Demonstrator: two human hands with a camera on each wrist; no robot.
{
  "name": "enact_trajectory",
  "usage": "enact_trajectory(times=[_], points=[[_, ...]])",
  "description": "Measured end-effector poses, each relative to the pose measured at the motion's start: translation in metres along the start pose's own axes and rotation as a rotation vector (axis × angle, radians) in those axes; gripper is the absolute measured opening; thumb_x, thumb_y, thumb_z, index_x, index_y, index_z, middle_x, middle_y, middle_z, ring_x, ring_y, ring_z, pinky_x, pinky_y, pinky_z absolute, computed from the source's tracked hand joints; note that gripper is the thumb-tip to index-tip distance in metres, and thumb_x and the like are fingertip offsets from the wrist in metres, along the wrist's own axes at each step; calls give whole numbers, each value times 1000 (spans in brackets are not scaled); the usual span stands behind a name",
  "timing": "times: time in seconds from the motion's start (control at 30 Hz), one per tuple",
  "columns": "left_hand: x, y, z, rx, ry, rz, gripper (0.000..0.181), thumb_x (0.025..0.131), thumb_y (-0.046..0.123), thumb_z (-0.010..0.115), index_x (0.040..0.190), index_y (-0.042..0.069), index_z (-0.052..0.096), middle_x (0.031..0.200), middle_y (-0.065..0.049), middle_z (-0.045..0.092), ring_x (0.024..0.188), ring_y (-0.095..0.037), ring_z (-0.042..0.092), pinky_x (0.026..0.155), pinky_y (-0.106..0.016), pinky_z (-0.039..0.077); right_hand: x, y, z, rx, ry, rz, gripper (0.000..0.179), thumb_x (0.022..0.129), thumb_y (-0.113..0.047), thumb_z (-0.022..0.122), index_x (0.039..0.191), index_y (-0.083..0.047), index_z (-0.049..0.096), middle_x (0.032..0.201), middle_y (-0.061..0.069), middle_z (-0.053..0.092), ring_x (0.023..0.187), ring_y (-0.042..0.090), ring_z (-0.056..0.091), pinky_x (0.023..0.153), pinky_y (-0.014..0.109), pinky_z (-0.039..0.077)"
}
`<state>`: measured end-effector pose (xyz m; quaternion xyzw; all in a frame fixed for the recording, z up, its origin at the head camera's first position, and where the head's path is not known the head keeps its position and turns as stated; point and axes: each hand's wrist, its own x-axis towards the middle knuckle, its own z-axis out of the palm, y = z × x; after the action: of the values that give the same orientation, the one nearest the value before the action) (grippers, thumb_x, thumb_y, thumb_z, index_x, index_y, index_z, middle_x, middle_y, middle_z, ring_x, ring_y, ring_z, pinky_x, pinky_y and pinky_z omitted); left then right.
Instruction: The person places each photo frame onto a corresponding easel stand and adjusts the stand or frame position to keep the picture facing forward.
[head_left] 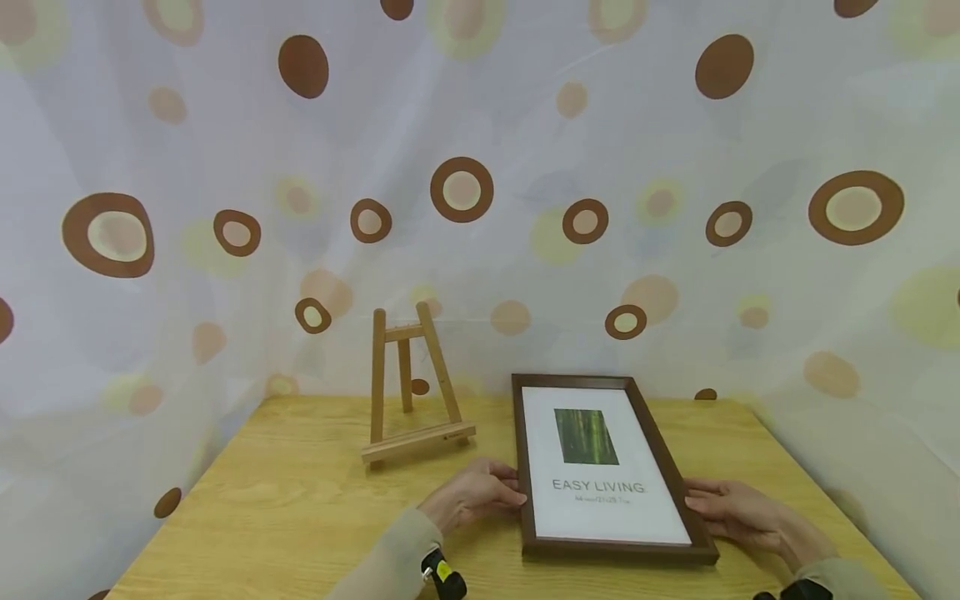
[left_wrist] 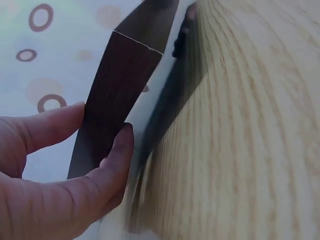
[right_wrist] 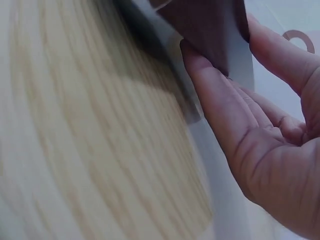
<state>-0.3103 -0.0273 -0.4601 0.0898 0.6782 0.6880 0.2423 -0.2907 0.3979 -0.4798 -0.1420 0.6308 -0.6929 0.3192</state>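
A dark brown picture frame [head_left: 618, 549] with a white insert reading "EASY LIVING" and a green forest picture is between my two hands, face up. My left hand [head_left: 478, 493] pinches its left side, thumb on top and fingers curled beneath. On the opposite side my right hand [head_left: 738, 512] grips the edge the same way. Both wrist views show a gap and a shadow between the frame's edge [left_wrist: 107, 100] and the wood below. Left of the frame, a small wooden easel [head_left: 420, 439] stands upright, touched by neither hand.
A light wood-grain table [head_left: 300, 500] lies under everything. Behind it and along both sides hangs a pale curtain [head_left: 517, 125] printed with brown and yellow circles. The easel's front ledge is close to my left hand.
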Motion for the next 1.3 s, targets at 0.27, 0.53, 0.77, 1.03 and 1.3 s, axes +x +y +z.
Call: enact_trajectory(times=[0.27,0.53,0.77,1.03,1.3], points=[[-10,3,-7,-71,-59,-2,66,84,-16,63,142,1,38,113,-18,66,88,-21,65,80,-38,58,11,-5,13,-137,104,-27,80,103,-11,48,143,20,-14,154,37,17,124,15,54,104,37,49],[-10,3,-14,-148,-115,19,71,88,-13,60,147,12,31,109,-15,63,89,-20,62,83,-41,56,12,-11,23,-37,97,-63,82,104,-10,47,145,13,-19,148,27,40,123,14,57,104,35,49],[-14,6,-20,-150,-105,40,79,89,-11,60,153,15,23,134,-30,48,96,-22,59,94,-57,50,10,-16,28,101,6,-100,68,104,-3,42,159,-20,6,129,-3,56,120,24,59,104,43,49],[-17,7,-26,-158,-91,75,81,89,-9,61,155,18,23,120,-20,54,87,-18,57,81,-41,53,12,-23,39,8,1,-105,84,102,0,45,156,-19,-17,148,40,23,122,20,57,105,39,48],[-22,11,-32,-94,-81,80,73,90,-5,63,152,3,26,138,-29,47,105,-26,60,94,-51,53,18,-26,47,-117,74,-89,85,102,-5,47,147,6,-25,149,42,-18,121,7,56,101,29,51]])
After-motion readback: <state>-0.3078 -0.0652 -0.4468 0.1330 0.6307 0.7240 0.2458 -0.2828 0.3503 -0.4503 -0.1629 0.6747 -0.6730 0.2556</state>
